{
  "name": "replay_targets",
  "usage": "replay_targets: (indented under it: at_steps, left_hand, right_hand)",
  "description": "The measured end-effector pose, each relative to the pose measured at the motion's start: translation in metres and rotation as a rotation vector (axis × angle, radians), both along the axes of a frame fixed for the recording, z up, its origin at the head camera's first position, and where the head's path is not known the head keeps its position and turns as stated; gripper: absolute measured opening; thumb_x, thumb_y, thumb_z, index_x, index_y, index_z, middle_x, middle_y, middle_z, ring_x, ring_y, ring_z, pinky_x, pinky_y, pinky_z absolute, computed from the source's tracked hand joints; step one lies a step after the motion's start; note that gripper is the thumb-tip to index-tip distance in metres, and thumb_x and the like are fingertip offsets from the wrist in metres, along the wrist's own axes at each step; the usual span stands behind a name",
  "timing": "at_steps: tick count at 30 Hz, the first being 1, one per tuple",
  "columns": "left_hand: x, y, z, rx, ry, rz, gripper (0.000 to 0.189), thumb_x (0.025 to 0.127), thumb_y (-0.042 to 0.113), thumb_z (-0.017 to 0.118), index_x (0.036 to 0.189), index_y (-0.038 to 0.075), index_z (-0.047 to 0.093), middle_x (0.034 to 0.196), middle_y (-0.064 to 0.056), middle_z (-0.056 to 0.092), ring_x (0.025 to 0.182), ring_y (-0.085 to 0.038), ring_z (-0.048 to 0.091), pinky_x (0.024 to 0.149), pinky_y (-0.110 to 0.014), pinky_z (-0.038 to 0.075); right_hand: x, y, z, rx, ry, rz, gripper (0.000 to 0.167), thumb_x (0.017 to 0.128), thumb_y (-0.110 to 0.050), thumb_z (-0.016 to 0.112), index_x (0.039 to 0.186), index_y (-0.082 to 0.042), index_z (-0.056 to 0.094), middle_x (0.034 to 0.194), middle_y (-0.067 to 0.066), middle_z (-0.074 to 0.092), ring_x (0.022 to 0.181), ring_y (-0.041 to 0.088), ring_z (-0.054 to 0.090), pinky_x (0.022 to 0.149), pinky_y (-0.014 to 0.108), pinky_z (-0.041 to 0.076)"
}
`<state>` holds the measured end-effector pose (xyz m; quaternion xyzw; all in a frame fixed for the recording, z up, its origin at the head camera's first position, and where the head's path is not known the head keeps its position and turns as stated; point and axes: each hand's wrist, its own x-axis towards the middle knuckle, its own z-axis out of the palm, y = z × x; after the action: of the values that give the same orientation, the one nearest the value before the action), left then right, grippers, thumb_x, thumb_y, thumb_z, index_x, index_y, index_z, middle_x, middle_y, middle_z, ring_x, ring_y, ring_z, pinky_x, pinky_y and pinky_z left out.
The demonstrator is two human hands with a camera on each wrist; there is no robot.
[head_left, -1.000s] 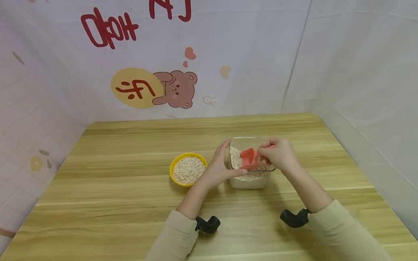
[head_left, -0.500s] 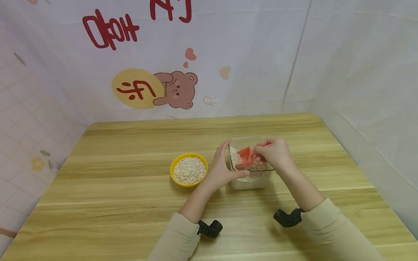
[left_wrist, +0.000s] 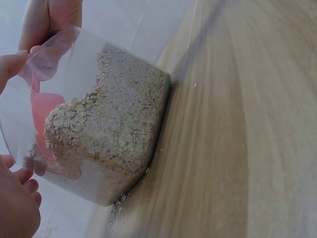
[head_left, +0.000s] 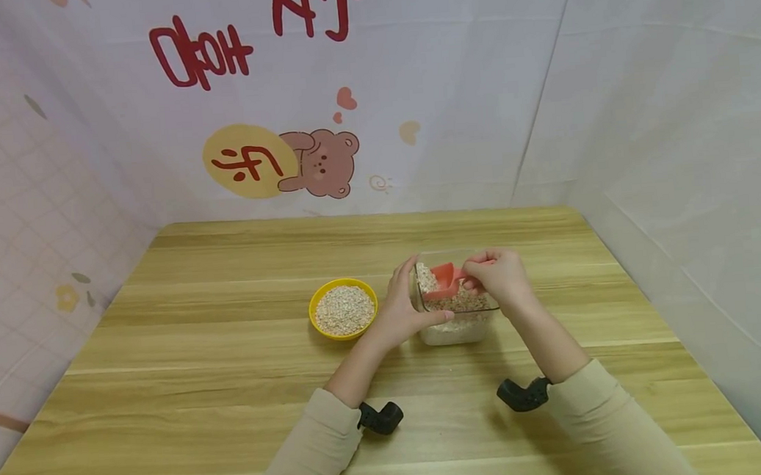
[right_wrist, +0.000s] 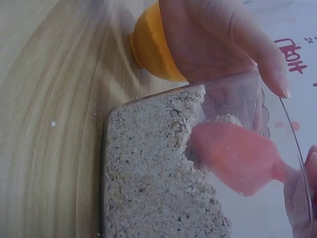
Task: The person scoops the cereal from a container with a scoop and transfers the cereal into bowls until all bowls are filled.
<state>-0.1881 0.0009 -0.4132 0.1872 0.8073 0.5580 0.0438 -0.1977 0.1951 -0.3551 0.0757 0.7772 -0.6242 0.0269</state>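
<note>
A clear square container (head_left: 456, 331) partly filled with rolled oats (left_wrist: 114, 109) stands on the table. My left hand (head_left: 401, 310) grips its left side near the rim, with the thumb along the front edge. With my right hand (head_left: 502, 277) I hold a red scoop (head_left: 445, 283) by its handle inside the container. The scoop's bowl (right_wrist: 237, 153) sits against the oats, seen through the clear wall in the right wrist view. Oats show at the scoop's left end. To the left, a yellow bowl (head_left: 313, 316) full of oats stands beside my left hand.
The wooden table (head_left: 199, 397) reaches to white printed curtains (head_left: 442, 78) at the back and sides. A few loose oat flakes (left_wrist: 118, 210) lie by the container's base. Black wrist mounts (head_left: 381, 418) stick out from both sleeves.
The scoop has shifted left and slightly back within the container, with my right hand moving left over the first half second. My left hand keeps its hold; the bowl stays put.
</note>
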Motion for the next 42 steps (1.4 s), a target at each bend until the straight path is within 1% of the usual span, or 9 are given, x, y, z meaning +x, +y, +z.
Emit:
replay_targets:
  at_steps: [4, 9, 13, 16, 21, 27, 33, 37, 42]
  left_hand:
    - [0.000, 0.000, 0.000, -0.004, 0.001, 0.000, 0.110, 0.071, 0.037, 0.084, 0.153, 0.034, 0.012, 0.157, 0.000, 0.013, 0.141, -0.026, 0.017, 0.105, -0.058, 0.025]
    - [0.001, -0.001, 0.000, -0.005, 0.004, -0.006, 0.109, 0.072, 0.036, 0.084, 0.153, 0.031, 0.012, 0.157, -0.001, 0.013, 0.141, -0.026, 0.017, 0.106, -0.057, 0.025]
    - [0.000, 0.000, -0.001, -0.007, 0.002, -0.009, 0.109, 0.072, 0.038, 0.084, 0.153, 0.032, 0.011, 0.157, 0.000, 0.012, 0.141, -0.026, 0.016, 0.106, -0.057, 0.025]
    - [0.000, -0.001, -0.001, -0.014, 0.001, -0.009, 0.109, 0.072, 0.040, 0.083, 0.153, 0.033, 0.011, 0.157, 0.000, 0.012, 0.141, -0.026, 0.016, 0.106, -0.057, 0.025]
    - [-0.001, -0.001, -0.001, -0.017, 0.009, -0.014, 0.110, 0.072, 0.040, 0.083, 0.154, 0.032, 0.010, 0.158, -0.001, 0.011, 0.142, -0.027, 0.015, 0.105, -0.059, 0.024]
    - [0.000, -0.002, 0.001, -0.018, 0.009, -0.018, 0.110, 0.072, 0.041, 0.083, 0.154, 0.030, 0.010, 0.158, -0.002, 0.011, 0.142, -0.027, 0.014, 0.105, -0.061, 0.025]
    - [0.000, -0.003, 0.003, -0.032, 0.007, -0.023, 0.109, 0.073, 0.037, 0.083, 0.154, 0.028, 0.011, 0.158, -0.003, 0.010, 0.142, -0.028, 0.013, 0.105, -0.061, 0.024]
    - [-0.001, -0.004, 0.003, -0.050, 0.015, -0.031, 0.109, 0.073, 0.039, 0.082, 0.154, 0.027, 0.010, 0.158, -0.003, 0.010, 0.142, -0.028, 0.013, 0.105, -0.060, 0.023]
    - [0.000, -0.006, 0.003, -0.044, 0.003, -0.043, 0.109, 0.073, 0.041, 0.082, 0.154, 0.029, 0.010, 0.158, 0.000, 0.010, 0.142, -0.026, 0.013, 0.105, -0.060, 0.024]
  right_hand:
    - [0.001, 0.002, 0.000, -0.027, 0.004, 0.011, 0.017, 0.091, -0.004, 0.058, 0.100, 0.010, 0.058, 0.074, 0.012, 0.066, 0.056, 0.010, 0.061, 0.062, 0.032, 0.057]
    - [0.005, 0.007, 0.000, -0.077, 0.025, 0.018, 0.017, 0.090, -0.001, 0.057, 0.100, 0.013, 0.057, 0.072, 0.010, 0.064, 0.057, 0.009, 0.061, 0.059, 0.027, 0.055]
    - [0.007, 0.010, 0.000, -0.114, 0.029, 0.013, 0.017, 0.091, -0.001, 0.057, 0.101, 0.013, 0.056, 0.068, 0.004, 0.062, 0.057, 0.008, 0.060, 0.056, 0.023, 0.053]
    - [0.009, 0.012, 0.002, -0.137, 0.027, 0.010, 0.017, 0.092, -0.001, 0.058, 0.101, 0.013, 0.056, 0.067, 0.003, 0.063, 0.056, 0.008, 0.059, 0.055, 0.021, 0.052]
    - [0.011, 0.016, 0.002, -0.177, 0.020, -0.010, 0.014, 0.092, -0.002, 0.058, 0.099, 0.010, 0.057, 0.068, 0.003, 0.063, 0.057, 0.008, 0.058, 0.053, 0.019, 0.050]
    - [0.013, 0.022, -0.001, -0.283, 0.023, -0.032, 0.006, 0.093, -0.001, 0.058, 0.091, 0.004, 0.060, 0.071, 0.007, 0.065, 0.056, 0.007, 0.058, 0.052, 0.017, 0.049]
    - [0.015, 0.027, -0.004, -0.341, 0.011, -0.038, 0.008, 0.095, -0.003, 0.056, 0.090, 0.001, 0.061, 0.068, 0.006, 0.065, 0.055, 0.006, 0.056, 0.050, 0.015, 0.046]
    - [0.017, 0.028, -0.005, -0.361, 0.014, -0.040, 0.010, 0.095, -0.004, 0.056, 0.089, 0.000, 0.063, 0.068, 0.005, 0.065, 0.055, 0.006, 0.055, 0.050, 0.015, 0.046]
    - [0.020, 0.028, -0.005, -0.398, 0.014, -0.049, 0.013, 0.095, -0.003, 0.055, 0.085, -0.003, 0.063, 0.067, 0.005, 0.065, 0.054, 0.006, 0.054, 0.049, 0.015, 0.045]
